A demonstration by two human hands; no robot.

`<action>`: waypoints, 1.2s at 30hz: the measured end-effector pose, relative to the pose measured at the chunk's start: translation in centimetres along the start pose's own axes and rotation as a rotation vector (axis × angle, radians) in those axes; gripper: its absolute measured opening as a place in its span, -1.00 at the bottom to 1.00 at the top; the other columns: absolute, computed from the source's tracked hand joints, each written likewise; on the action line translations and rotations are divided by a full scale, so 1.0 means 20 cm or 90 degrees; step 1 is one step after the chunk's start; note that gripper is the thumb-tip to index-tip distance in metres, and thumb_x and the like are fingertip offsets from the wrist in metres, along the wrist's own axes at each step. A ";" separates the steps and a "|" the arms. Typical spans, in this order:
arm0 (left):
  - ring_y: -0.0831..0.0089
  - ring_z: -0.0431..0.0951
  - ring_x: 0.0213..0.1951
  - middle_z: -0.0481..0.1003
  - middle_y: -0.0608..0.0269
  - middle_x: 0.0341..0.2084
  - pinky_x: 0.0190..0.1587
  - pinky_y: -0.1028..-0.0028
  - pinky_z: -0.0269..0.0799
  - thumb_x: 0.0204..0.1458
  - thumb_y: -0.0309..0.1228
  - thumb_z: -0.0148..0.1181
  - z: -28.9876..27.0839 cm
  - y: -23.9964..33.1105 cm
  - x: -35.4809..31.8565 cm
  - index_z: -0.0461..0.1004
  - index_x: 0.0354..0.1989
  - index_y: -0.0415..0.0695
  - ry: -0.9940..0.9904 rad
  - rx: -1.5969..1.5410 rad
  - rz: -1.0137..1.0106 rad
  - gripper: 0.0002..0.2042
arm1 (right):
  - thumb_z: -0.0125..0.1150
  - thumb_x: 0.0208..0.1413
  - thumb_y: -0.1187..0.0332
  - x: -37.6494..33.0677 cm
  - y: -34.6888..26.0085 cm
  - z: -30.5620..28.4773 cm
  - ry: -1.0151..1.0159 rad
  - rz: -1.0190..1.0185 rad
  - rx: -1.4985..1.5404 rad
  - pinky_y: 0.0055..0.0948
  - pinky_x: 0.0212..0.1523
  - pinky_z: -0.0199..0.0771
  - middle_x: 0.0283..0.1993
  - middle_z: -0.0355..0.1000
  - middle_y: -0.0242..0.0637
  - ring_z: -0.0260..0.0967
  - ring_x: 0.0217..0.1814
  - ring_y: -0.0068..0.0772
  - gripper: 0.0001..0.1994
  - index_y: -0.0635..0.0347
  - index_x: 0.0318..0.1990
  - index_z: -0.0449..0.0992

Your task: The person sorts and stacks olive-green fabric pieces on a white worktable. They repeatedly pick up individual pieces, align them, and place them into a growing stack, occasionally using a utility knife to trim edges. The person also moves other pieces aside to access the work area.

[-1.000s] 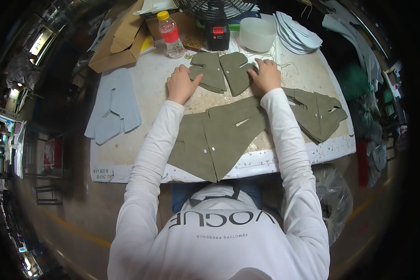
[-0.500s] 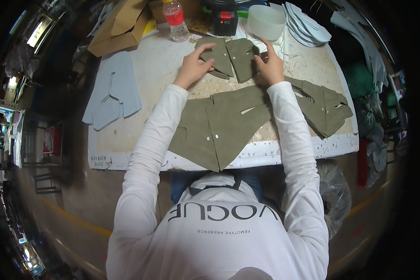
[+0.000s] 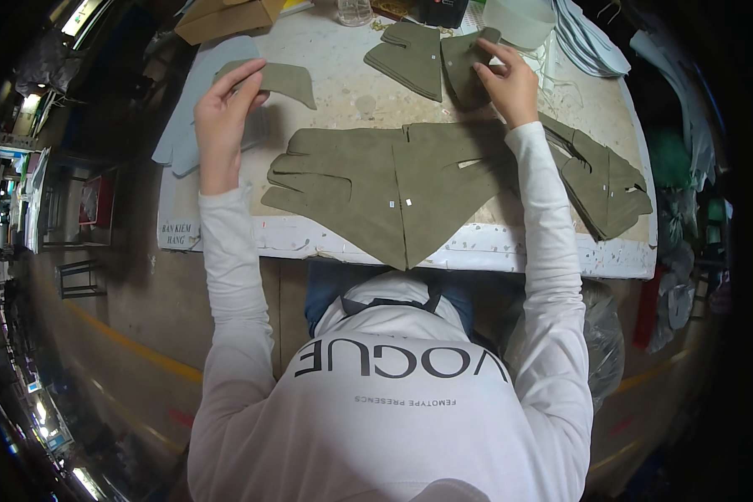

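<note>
My left hand (image 3: 220,113), closed in a pinch, holds up a small curved olive fabric piece (image 3: 289,81) above the pale blue cut pieces at the table's left. At the far side, my right hand (image 3: 510,84) pinches the edge of another olive fabric piece (image 3: 463,74), which bends up beneath the fingers. Beside that piece lies a notched stack of olive pieces (image 3: 406,60). Nearer to me, larger olive panels (image 3: 368,171) meet along a seam line and come to a point at the front edge, with small white stickers on them.
Another olive stack (image 3: 598,188) lies at the right. Pale blue pieces (image 3: 176,117) rest at the left, and more (image 3: 592,38) at the far right. A cardboard box (image 3: 226,18), a clear bottle (image 3: 354,12) and a white round tub (image 3: 520,21) line the back of the white table (image 3: 494,237).
My left hand has moved left, away from the far olive stack, carrying an olive piece. The right hand now pinches the right-hand far piece. The view has shifted, so the table sits higher.
</note>
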State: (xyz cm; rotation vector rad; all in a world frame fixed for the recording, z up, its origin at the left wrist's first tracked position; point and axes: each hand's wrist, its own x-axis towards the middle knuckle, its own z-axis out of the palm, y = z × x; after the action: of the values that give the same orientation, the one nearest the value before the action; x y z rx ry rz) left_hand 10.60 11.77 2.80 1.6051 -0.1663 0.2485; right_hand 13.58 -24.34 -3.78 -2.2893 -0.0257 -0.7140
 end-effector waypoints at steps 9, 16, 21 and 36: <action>0.62 0.56 -0.35 0.50 0.16 -0.17 -0.21 0.62 0.51 0.09 -0.57 0.28 0.13 -0.14 -0.66 0.47 0.11 -0.27 -0.171 0.023 -0.203 -0.62 | 0.30 0.08 0.56 -0.59 -0.41 -0.25 -0.095 0.164 0.436 -0.65 -0.21 0.50 -0.01 0.36 -0.39 0.39 -0.19 -0.67 -0.53 0.23 0.20 0.46; 0.54 0.62 -0.28 0.45 0.12 -0.17 -0.23 0.61 0.55 0.01 -0.67 0.30 0.22 -0.21 -0.80 0.45 0.13 -0.29 -0.127 -0.044 -0.204 -0.56 | 0.26 0.09 0.63 -0.92 -0.40 -0.26 -0.062 0.388 0.439 -0.69 -0.24 0.46 -0.05 0.36 -0.36 0.38 -0.25 -0.72 -0.51 0.32 0.22 0.41; 0.58 0.61 -0.28 0.48 0.12 -0.16 -0.23 0.63 0.55 0.00 -0.69 0.29 0.14 -0.15 -0.86 0.45 0.13 -0.31 -0.204 -0.040 -0.345 -0.55 | 0.30 0.06 0.63 -0.95 -0.38 -0.25 -0.119 0.434 0.497 -0.71 -0.26 0.42 -0.11 0.38 -0.34 0.40 -0.33 -0.72 -0.43 0.33 0.28 0.34; 0.73 0.50 -0.44 0.38 0.27 -0.31 -0.33 0.70 0.43 0.03 -0.69 0.27 0.15 -0.16 -0.90 0.56 0.02 -0.27 -0.185 0.056 -0.223 -0.67 | 0.32 -0.04 0.62 -1.02 -0.44 -0.27 -0.213 0.242 0.369 -0.65 -0.27 0.50 -0.16 0.27 -0.34 0.33 -0.30 -0.62 -0.38 0.13 0.27 0.42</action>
State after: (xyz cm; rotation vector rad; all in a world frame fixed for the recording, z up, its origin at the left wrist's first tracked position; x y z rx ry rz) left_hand -5.75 8.17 -5.15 1.7210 -0.0941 -0.2528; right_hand -8.18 -17.64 -5.19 -1.7556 0.0415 -0.0959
